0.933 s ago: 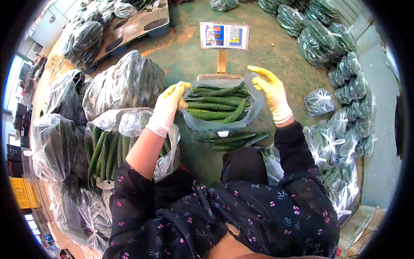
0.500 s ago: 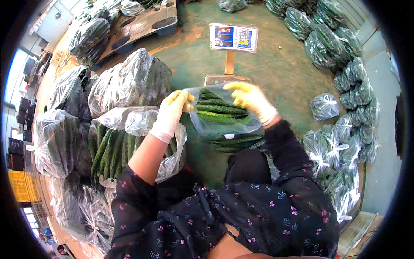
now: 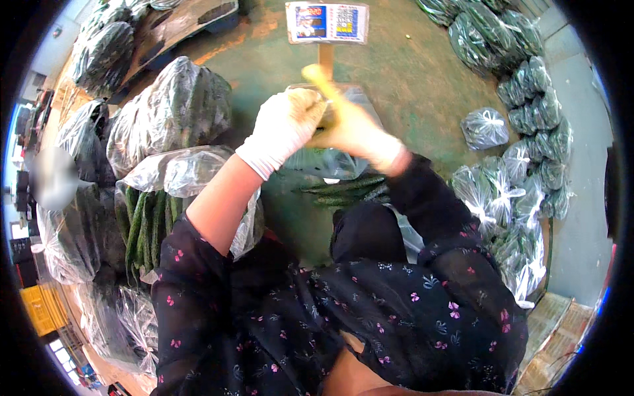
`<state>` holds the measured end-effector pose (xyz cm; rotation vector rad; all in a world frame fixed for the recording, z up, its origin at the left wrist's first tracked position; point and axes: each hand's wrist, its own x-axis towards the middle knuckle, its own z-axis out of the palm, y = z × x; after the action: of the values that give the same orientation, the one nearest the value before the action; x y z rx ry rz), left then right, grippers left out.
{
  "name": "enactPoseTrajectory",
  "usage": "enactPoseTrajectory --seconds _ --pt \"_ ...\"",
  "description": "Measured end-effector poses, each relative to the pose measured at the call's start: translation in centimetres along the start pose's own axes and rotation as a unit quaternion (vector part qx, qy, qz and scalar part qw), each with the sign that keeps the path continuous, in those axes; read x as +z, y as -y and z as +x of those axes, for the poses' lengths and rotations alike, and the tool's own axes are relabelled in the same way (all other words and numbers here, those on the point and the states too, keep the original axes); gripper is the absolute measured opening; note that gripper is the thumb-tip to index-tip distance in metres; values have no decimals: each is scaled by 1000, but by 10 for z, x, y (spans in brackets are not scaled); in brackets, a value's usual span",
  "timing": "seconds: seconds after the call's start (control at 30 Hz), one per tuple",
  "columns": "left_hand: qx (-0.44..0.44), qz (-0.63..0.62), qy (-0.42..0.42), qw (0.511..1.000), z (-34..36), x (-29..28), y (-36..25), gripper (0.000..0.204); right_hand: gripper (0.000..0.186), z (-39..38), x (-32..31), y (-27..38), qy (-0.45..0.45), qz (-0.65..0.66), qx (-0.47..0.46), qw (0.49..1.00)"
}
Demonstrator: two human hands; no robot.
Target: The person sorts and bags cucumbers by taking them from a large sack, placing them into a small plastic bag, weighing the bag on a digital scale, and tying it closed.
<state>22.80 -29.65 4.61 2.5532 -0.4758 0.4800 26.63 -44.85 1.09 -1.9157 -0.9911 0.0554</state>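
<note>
My gloved left hand (image 3: 285, 125) is closed on the gathered top of a clear plastic bag (image 3: 327, 163), in front of the weighing scale's post. Right against it is my gloved right hand (image 3: 353, 129), smeared by motion, with one yellow finger stretched upward. Both hands cover most of the bag and whatever lies inside it. Several loose cucumbers (image 3: 347, 191) rest on the floor just below the bag, near my knee. Behind the hands stands the scale's display (image 3: 327, 23), on a tan post; its platform is largely hidden.
To the left, a large opened bag holds cucumbers (image 3: 146, 228), among other full clear bags (image 3: 173, 109). Tied bags of cucumbers (image 3: 512, 221) line the right wall. One small tied bag (image 3: 485, 129) stands apart. A wooden pallet (image 3: 181, 33) lies far left.
My hands have come together over the bag. Half a second ago they held its mouth spread, with cucumbers showing inside. The whole view has shifted, bringing the scale higher in the picture.
</note>
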Motion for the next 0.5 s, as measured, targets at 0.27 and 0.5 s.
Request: enactPoseTrajectory --seconds 0.27,0.5 --pt "-62 -62 -72 994 4 -5 -17 42 23 17 -3 -60 22 144 121 982" --pt "-172 -487 27 856 -31 129 78 42 22 12 -18 -12 54 26 121 991"
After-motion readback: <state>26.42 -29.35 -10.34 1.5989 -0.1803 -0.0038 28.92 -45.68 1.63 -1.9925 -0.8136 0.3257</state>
